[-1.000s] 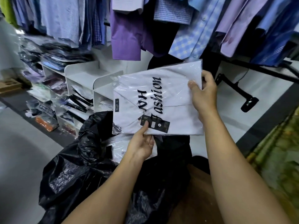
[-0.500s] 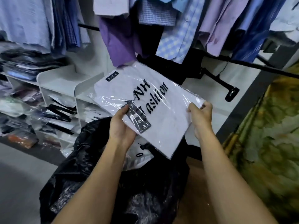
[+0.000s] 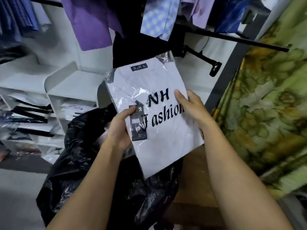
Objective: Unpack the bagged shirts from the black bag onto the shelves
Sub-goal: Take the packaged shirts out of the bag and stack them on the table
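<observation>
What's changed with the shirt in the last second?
The bagged shirt was turned clockwise until its lettering reads upright, collar end away. The right hand slid from a corner to the right edge. The left hand kept holding by the tag; the black bag stayed below.

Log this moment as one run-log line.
left hand: grips bagged shirt | right hand: grips bagged shirt | black bag: under shirt | shelves: shirt not placed

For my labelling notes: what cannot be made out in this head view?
Head view:
- Small print on the hang tag: too small, left hand covers part.
- Contents of the black bag: hidden by the bagged shirt and forearms.
- Fingers of the right hand: behind the bagged shirt.
- Top of the purple shirt: cut off by the upper edge.
</observation>
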